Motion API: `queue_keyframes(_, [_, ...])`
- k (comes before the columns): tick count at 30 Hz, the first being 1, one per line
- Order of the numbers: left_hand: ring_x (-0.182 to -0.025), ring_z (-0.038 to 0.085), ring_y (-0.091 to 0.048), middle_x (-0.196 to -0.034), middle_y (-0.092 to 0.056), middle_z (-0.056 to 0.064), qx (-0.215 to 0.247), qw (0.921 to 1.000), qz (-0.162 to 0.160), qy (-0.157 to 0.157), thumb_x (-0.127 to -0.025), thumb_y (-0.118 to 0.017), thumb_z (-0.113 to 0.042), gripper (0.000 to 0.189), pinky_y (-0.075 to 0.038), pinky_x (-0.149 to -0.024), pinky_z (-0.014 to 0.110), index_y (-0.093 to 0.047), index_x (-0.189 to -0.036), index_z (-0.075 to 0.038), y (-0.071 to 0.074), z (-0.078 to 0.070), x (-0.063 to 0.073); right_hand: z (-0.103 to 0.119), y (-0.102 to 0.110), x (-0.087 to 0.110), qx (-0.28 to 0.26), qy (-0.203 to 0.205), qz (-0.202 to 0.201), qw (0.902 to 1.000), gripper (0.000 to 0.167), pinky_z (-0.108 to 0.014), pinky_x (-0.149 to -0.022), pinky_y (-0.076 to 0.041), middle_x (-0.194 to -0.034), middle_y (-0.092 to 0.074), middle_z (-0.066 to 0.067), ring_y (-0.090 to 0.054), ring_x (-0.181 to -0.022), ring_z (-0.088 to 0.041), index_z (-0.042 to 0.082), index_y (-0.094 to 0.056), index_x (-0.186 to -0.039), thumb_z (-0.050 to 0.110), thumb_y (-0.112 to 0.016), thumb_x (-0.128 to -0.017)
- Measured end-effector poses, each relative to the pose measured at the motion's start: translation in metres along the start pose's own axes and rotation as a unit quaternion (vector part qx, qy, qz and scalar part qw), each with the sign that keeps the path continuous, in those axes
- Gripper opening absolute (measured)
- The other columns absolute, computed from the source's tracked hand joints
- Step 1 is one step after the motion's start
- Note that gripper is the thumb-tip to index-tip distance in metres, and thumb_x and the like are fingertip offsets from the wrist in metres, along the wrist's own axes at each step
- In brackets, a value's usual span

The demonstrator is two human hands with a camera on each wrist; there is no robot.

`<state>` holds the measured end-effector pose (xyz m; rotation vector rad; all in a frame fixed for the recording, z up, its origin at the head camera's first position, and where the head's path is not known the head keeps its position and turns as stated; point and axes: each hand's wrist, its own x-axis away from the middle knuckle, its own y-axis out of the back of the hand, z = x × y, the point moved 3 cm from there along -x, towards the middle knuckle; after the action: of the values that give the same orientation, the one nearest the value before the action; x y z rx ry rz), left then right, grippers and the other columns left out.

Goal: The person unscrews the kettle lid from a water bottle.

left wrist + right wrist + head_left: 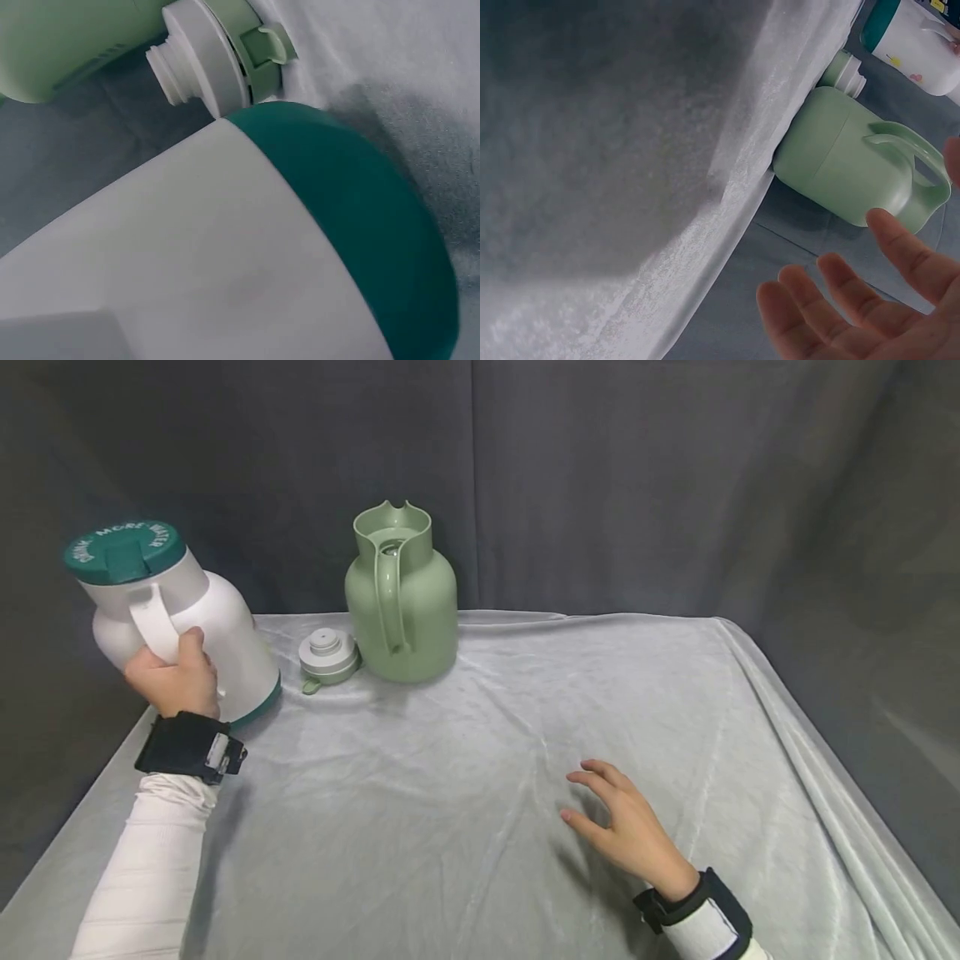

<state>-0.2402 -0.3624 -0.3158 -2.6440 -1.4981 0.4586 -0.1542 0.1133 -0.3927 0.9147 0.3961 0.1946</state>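
At the left of the head view, my left hand point(176, 681) grips the handle of a white jug point(232, 635) with a dark green lid point(126, 553). The jug leans to the left, and its green base point(360, 217) shows large in the left wrist view. Over the front right of the table, my right hand point(630, 827) holds nothing, its fingers spread and slightly bent. A light green jug point(431, 610) stands upright at the back with its top uncovered and its handle toward me. Beside it sits a white and green stopper point(328, 653), threaded part up.
A pale grey velvety cloth point(420, 827) covers the table, with folds along its right edge. Dark grey curtain point(615, 485) hangs behind the table and at both sides. The stopper lies between the two jugs.
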Motion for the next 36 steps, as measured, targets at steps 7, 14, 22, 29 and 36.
queue_keyframes(7, [-0.040, 0.009, -0.041, -0.049, -0.046, -0.001, 0.013, 0.9999, 0.009, -0.005, -0.080, -0.058, -0.010, 0.016, -0.034, -0.042, 0.019, -0.058, -0.064, -0.013, 0.005, -0.005, 0.013, 0.002, 0.000, -0.004, -0.001, 0.011, 0.001, 0.9999, 0.041, -0.053, -0.085, -0.041, -0.125, -0.048, -0.018, -0.047, -0.113, -0.037, 0.004, -0.059, -0.115, 0.023, -0.070, -0.080])
queue_keyframes(14, [-0.039, 0.009, -0.040, -0.046, -0.045, -0.002, -0.011, 0.9990, 0.023, -0.037, -0.078, -0.056, -0.008, 0.020, -0.032, -0.040, 0.018, -0.057, -0.059, -0.013, 0.011, -0.012, 0.034, 0.003, -0.001, -0.007, -0.003, 0.014, 0.003, 0.9999, 0.040, -0.053, -0.085, -0.041, -0.125, -0.048, -0.018, -0.047, -0.112, -0.037, 0.004, -0.059, -0.115, 0.023, -0.069, -0.081])
queue_keyframes(22, [-0.033, 0.010, -0.037, -0.043, -0.042, 0.001, 0.042, 0.9962, 0.046, -0.061, -0.078, -0.054, -0.003, 0.022, -0.030, -0.036, 0.018, -0.054, -0.057, -0.007, 0.011, -0.022, 0.066, 0.002, -0.001, -0.009, -0.005, 0.015, 0.003, 0.9999, 0.042, -0.052, -0.086, -0.041, -0.125, -0.048, -0.019, -0.047, -0.113, -0.036, 0.003, -0.059, -0.114, 0.021, -0.071, -0.078])
queue_keyframes(29, [-0.030, 0.011, -0.032, -0.039, -0.037, 0.004, 0.130, 0.9853, 0.068, -0.088, -0.075, -0.052, 0.005, 0.024, -0.026, -0.033, 0.018, -0.048, -0.053, -0.001, 0.011, -0.032, 0.082, 0.003, -0.002, -0.009, -0.007, 0.004, 0.002, 1.0000, 0.041, -0.052, -0.086, -0.041, -0.125, -0.048, -0.018, -0.047, -0.113, -0.036, 0.004, -0.060, -0.114, 0.022, -0.071, -0.079])
queue_keyframes(36, [-0.031, 0.010, -0.034, -0.041, -0.038, 0.004, 0.129, 0.9785, 0.088, -0.135, -0.076, -0.051, 0.006, 0.023, -0.027, -0.034, 0.017, -0.048, -0.053, 0.002, 0.014, -0.040, 0.098, 0.004, -0.002, -0.009, -0.008, 0.011, -0.001, 0.9999, 0.039, -0.052, -0.085, -0.041, -0.123, -0.049, -0.017, -0.048, -0.112, -0.035, 0.005, -0.060, -0.113, 0.022, -0.070, -0.080])
